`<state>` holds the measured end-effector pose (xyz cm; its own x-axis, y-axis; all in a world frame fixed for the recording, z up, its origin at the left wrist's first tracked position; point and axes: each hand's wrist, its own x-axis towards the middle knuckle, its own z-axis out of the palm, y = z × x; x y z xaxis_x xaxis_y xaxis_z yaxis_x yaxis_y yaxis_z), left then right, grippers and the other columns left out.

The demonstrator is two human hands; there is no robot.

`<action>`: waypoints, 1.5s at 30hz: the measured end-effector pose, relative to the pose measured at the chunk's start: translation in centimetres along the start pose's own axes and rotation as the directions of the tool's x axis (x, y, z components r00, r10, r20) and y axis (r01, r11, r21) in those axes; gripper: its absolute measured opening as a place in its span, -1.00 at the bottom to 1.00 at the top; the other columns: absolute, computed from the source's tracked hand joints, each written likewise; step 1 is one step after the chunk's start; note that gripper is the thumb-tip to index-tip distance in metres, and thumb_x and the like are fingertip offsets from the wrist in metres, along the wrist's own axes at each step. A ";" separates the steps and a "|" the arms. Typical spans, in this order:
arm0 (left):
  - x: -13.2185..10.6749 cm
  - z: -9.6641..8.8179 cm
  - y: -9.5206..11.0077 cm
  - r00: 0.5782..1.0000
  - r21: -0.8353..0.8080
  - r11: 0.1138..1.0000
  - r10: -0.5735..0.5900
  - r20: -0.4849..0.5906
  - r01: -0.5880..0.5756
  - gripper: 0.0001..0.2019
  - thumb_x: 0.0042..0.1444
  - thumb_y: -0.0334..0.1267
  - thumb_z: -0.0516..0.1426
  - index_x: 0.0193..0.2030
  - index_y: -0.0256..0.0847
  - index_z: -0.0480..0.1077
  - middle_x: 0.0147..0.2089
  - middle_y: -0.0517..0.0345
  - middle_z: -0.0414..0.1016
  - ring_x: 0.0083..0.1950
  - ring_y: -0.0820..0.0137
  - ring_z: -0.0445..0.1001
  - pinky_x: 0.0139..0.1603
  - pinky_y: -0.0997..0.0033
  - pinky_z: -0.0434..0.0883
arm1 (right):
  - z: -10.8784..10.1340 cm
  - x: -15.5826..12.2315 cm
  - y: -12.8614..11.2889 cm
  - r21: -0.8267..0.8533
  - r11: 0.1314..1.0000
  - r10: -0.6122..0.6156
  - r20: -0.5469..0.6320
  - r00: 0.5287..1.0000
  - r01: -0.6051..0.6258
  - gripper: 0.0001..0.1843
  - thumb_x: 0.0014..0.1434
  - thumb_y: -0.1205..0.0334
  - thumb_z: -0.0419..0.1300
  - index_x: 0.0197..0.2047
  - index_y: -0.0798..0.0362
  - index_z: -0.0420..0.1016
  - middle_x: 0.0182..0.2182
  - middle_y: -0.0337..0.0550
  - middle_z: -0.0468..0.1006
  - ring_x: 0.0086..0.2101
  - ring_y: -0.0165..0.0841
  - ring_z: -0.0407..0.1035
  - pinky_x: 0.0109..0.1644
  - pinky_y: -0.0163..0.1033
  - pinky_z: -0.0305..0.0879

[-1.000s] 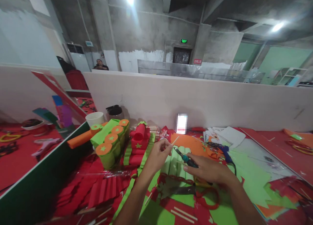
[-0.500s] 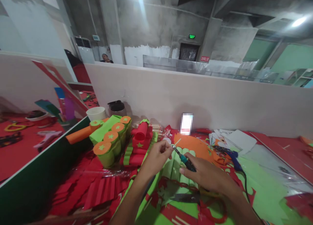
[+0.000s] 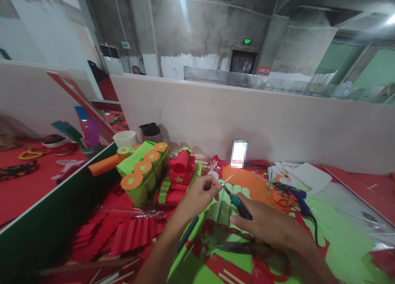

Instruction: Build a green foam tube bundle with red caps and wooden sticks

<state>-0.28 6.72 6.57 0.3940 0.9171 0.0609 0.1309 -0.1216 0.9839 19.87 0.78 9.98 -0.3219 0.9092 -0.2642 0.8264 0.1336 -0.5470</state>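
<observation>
My left hand (image 3: 203, 193) is closed in a pinch on a thin pale wooden stick (image 3: 228, 178), whose far end sticks out past the fingertips. My right hand (image 3: 262, 220) grips what look like pliers (image 3: 236, 201), with a metal head and teal-and-black handles. The metal tip meets the stick right beside my left fingertips. Below both hands lies a row of light-green foam rolls (image 3: 224, 206). Under them, dark-bladed scissors (image 3: 237, 247) with red handles rest on green and red sheets.
Left of my hands stand green foam cylinders with orange star-marked tops (image 3: 132, 181) and a red rolled model (image 3: 180, 162). Red strips (image 3: 132, 234) lie at front left. A glue gun (image 3: 304, 202) with its cord is on the right. A lit phone (image 3: 239, 153) leans on the partition (image 3: 197, 119).
The camera view has shifted slightly, so the scene sits a little further right. Both hands keep the same hold, with the tool tip still at the stick.
</observation>
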 end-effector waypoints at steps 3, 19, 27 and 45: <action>0.0 0.1 0.3 1.000 -0.030 0.999 -0.022 0.006 0.022 -0.79 0.04 -0.14 0.11 -0.46 -0.25 0.33 -0.60 0.27 0.36 -0.63 0.59 0.14 -0.56 0.56 0.08 | -0.2 -0.2 -0.2 0.017 1.000 -0.011 0.007 1.000 0.011 -0.26 0.09 -0.30 0.06 0.26 -0.13 0.17 0.01 0.01 0.46 -0.02 -0.01 0.32 0.04 0.03 0.18; -0.2 0.2 0.1 1.000 0.011 1.000 0.011 0.026 -0.011 -0.77 0.08 -0.12 0.08 -0.46 -0.24 0.32 -0.55 0.23 0.39 -0.57 0.54 0.22 -0.54 0.55 0.12 | 0.1 -0.1 0.5 0.003 0.999 -0.032 0.092 0.995 0.032 -0.20 0.12 -0.30 0.01 0.33 -0.12 0.00 0.21 0.00 0.26 0.10 0.01 0.22 0.09 0.03 0.16; -0.4 0.0 0.1 0.999 0.075 0.996 0.048 0.005 -0.048 -0.79 0.10 -0.18 0.05 -0.47 -0.24 0.32 -0.55 0.23 0.39 -0.51 0.50 0.27 -0.48 0.52 0.16 | -0.1 0.3 -0.1 0.017 0.999 -0.050 0.138 0.989 0.049 -0.27 0.11 -0.28 0.04 0.26 -0.14 0.11 -0.02 -0.07 0.48 -0.14 -0.13 0.39 -0.11 -0.12 0.26; -0.6 -1.3 0.9 0.999 0.095 0.995 0.035 -0.020 -0.033 -0.82 0.12 -0.22 0.06 -0.44 -0.27 0.31 -0.53 0.20 0.39 -0.50 0.52 0.26 -0.48 0.57 0.14 | 1.0 0.9 -0.6 0.069 0.997 0.029 0.005 1.000 -0.029 -0.18 0.12 -0.31 0.00 0.33 -0.07 0.04 0.24 -0.03 0.21 0.16 0.03 0.14 0.14 0.07 0.10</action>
<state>-1.56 6.50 7.62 0.3799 0.9197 0.0991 0.2035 -0.1876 0.9609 18.63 1.17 9.26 -0.3006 0.9105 -0.2841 0.8018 0.0799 -0.5923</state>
